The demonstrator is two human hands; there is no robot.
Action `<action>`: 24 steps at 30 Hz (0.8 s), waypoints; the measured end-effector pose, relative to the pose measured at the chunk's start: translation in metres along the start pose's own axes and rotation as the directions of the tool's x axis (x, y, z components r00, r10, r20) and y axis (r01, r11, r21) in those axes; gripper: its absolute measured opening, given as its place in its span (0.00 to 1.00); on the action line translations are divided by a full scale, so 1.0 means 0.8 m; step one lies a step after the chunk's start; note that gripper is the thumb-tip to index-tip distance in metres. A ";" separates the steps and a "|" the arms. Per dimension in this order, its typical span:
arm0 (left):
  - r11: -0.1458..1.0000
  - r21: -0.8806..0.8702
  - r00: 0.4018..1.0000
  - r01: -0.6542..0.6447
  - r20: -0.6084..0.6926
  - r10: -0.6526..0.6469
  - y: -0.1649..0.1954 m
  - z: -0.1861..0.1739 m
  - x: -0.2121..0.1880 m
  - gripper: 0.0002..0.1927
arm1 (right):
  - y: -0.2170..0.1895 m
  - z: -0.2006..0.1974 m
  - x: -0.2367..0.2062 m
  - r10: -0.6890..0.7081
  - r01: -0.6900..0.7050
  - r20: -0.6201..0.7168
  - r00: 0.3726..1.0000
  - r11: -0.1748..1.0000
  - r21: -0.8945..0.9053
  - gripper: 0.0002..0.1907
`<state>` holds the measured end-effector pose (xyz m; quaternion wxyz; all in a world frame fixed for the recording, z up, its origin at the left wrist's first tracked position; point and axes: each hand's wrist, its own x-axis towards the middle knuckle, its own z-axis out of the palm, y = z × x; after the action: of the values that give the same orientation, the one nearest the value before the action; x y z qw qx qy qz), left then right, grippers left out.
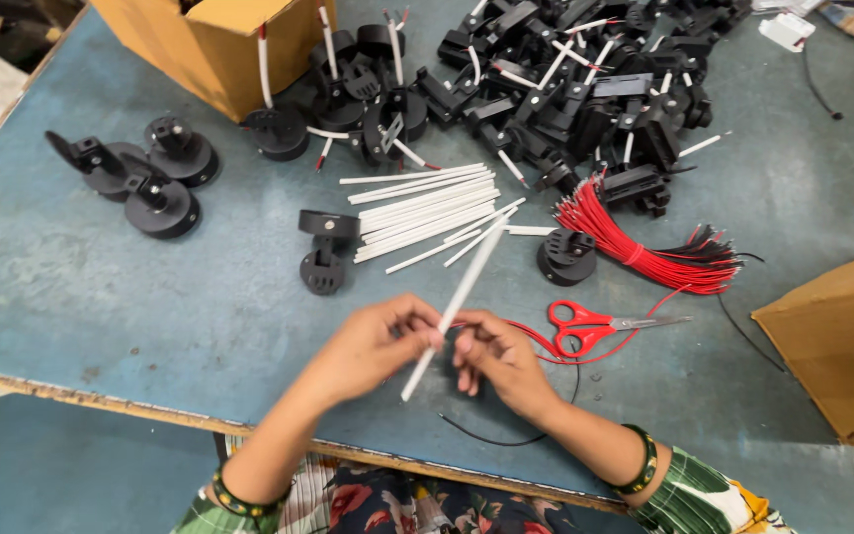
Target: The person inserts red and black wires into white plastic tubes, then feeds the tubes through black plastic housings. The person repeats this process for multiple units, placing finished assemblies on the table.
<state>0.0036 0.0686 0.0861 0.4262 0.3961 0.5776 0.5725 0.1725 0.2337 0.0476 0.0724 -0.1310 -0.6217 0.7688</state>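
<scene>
One white tube [455, 302], tilted up-right

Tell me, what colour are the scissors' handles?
Red, seen in the head view: scissors lying beside the right hand.

1 head camera looks steeply down from close above the blue surface [101, 287], facing forward past both forearms toward the far edge.

Beyond my hands, the cardboard box [212, 44] at far left is cut by the top edge; its contents I cannot see. Right of my grip, a second box [842, 341] runs off-frame. Both forearms are cropped below.
</scene>
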 end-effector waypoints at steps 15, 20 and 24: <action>0.761 0.629 0.681 0.157 -0.627 0.378 0.027 -0.066 -0.029 0.24 | 0.015 -0.028 0.002 -0.003 0.008 -0.094 0.996 0.998 0.060 0.14; 0.660 0.724 0.744 0.200 -0.551 0.379 0.031 -0.092 -0.005 0.39 | 0.013 -0.025 0.003 0.015 -0.017 -0.054 0.998 0.999 -0.032 0.15; 0.590 0.775 0.782 0.225 -0.505 0.365 0.022 -0.096 0.019 0.42 | 0.013 -0.027 0.003 0.016 -0.018 -0.051 0.999 0.999 -0.034 0.15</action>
<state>-0.0745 0.0591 0.1013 -0.0384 0.3574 0.8600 0.3623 0.1772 0.2523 0.0334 0.0792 -0.1568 -0.6318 0.7550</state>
